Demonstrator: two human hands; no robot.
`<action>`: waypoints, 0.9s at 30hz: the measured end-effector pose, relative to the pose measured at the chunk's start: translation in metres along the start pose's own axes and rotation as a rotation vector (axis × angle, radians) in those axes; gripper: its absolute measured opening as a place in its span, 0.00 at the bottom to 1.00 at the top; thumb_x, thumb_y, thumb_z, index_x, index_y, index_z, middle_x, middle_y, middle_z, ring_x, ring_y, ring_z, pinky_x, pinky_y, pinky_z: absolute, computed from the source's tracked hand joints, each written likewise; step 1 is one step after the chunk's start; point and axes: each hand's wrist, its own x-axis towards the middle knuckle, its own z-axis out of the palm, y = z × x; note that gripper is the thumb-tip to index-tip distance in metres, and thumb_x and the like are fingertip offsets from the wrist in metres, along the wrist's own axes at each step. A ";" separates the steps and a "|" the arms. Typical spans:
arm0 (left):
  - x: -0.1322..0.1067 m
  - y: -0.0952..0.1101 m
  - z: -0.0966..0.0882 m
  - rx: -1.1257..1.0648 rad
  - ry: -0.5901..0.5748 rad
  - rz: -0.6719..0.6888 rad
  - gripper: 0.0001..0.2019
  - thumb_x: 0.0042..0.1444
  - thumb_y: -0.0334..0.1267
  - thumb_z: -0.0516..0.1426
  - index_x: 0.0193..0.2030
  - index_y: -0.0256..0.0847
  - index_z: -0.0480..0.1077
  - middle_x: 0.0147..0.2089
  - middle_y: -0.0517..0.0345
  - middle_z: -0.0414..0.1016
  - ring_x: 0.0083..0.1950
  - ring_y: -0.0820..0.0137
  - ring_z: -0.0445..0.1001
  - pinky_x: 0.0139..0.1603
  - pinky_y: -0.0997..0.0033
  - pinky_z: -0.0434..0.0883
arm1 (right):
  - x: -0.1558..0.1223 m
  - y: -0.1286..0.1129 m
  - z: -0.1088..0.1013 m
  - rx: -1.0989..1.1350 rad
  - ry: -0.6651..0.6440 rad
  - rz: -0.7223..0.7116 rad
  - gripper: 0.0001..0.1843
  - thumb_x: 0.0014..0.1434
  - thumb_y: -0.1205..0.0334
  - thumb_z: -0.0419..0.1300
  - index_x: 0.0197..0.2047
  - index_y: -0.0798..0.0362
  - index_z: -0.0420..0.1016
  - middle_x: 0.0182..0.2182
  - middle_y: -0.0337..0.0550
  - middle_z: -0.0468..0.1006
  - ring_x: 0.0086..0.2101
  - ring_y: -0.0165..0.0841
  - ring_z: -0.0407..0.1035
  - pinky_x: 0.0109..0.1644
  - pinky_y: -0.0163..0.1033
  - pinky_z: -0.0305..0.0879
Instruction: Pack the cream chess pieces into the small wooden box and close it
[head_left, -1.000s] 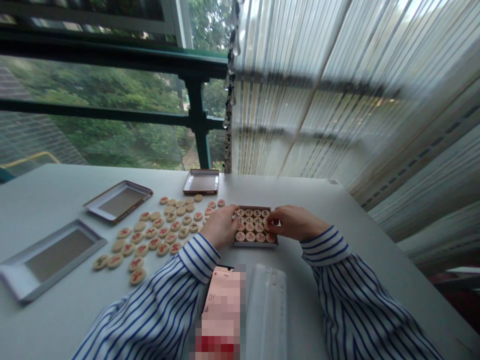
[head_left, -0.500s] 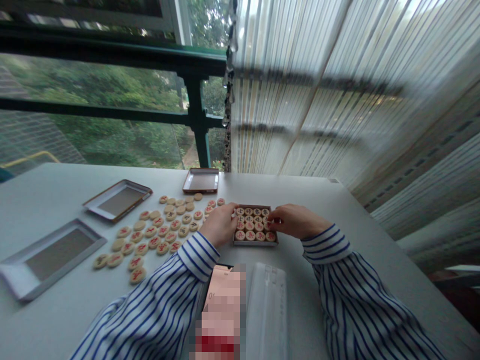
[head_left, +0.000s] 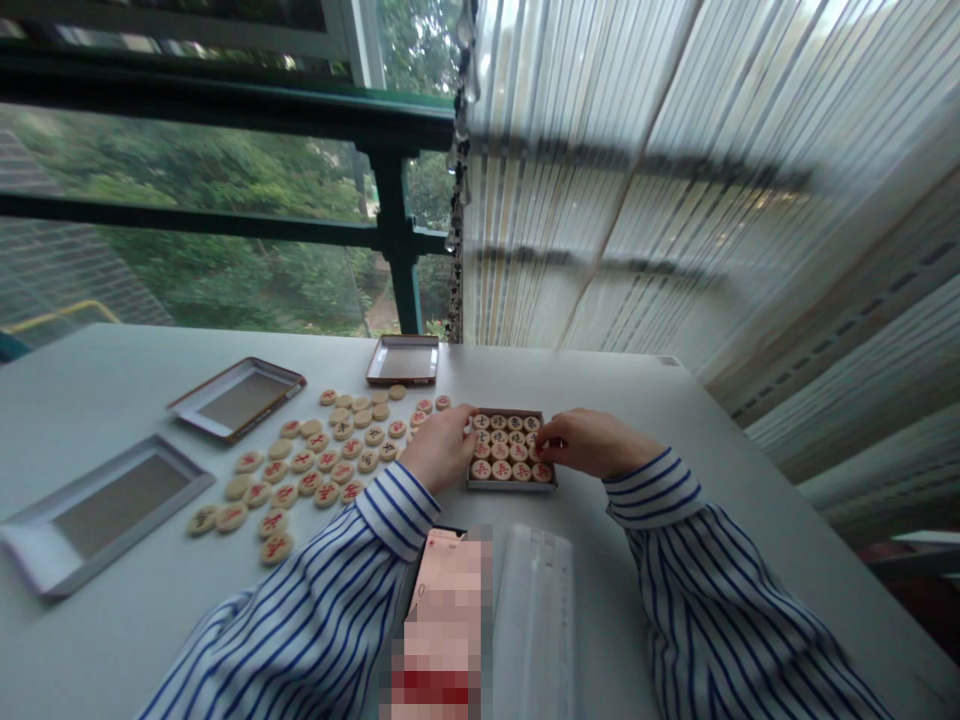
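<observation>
Rows of round wooden xiangqi pieces (head_left: 519,452) lie face up in a small shallow box (head_left: 514,487), black characters in the far rows and red in the near ones. My left hand (head_left: 441,450) is closed at the box's left wall, with its fingertips at the far left corner. From the opposite side, my right hand (head_left: 589,442) bends its fingers over the right wall, the tips touching the edge and the end pieces there. Its fingertips partly cover those end pieces. Many loose xiangqi pieces (head_left: 307,483) are scattered left of my left hand, some face down.
Three open box parts stand on the white table (head_left: 675,410): a large grey tray (head_left: 169,460), a brown-edged tray (head_left: 240,395) and a smaller tray (head_left: 403,360) at the back. A phone (head_left: 442,600) and a clear plastic case (head_left: 534,610) lie between my forearms. Curtains hang behind.
The view has shifted very slightly. Both hands stay at the sides of the box, and the pieces keep their places.
</observation>
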 end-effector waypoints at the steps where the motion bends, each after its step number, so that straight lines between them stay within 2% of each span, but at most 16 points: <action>1: 0.000 0.000 0.000 0.001 -0.001 0.001 0.16 0.53 0.34 0.49 0.48 0.36 0.67 0.40 0.48 0.74 0.38 0.67 0.73 0.39 0.70 0.67 | 0.000 0.000 0.000 0.003 0.001 0.000 0.12 0.52 0.56 0.53 0.38 0.43 0.76 0.31 0.41 0.77 0.32 0.34 0.70 0.29 0.34 0.56; 20: 0.000 -0.001 0.001 -0.005 0.015 0.011 0.15 0.53 0.34 0.50 0.48 0.37 0.67 0.41 0.49 0.74 0.38 0.68 0.73 0.39 0.71 0.68 | -0.001 -0.003 -0.004 0.000 -0.046 0.047 0.15 0.53 0.54 0.52 0.41 0.42 0.75 0.33 0.42 0.78 0.34 0.35 0.70 0.31 0.35 0.57; 23: 0.000 -0.001 0.000 -0.017 0.019 0.013 0.15 0.53 0.34 0.50 0.47 0.36 0.67 0.41 0.49 0.74 0.39 0.68 0.73 0.38 0.71 0.68 | -0.002 -0.001 -0.005 0.005 -0.018 0.035 0.16 0.54 0.51 0.51 0.41 0.43 0.75 0.33 0.42 0.78 0.33 0.35 0.70 0.30 0.34 0.56; 27: 0.001 -0.003 0.000 -0.020 0.029 0.017 0.15 0.52 0.34 0.50 0.47 0.35 0.66 0.40 0.49 0.74 0.39 0.68 0.73 0.39 0.71 0.68 | -0.004 0.002 -0.007 -0.014 0.087 0.052 0.14 0.56 0.57 0.50 0.40 0.46 0.75 0.34 0.41 0.78 0.34 0.34 0.70 0.32 0.34 0.56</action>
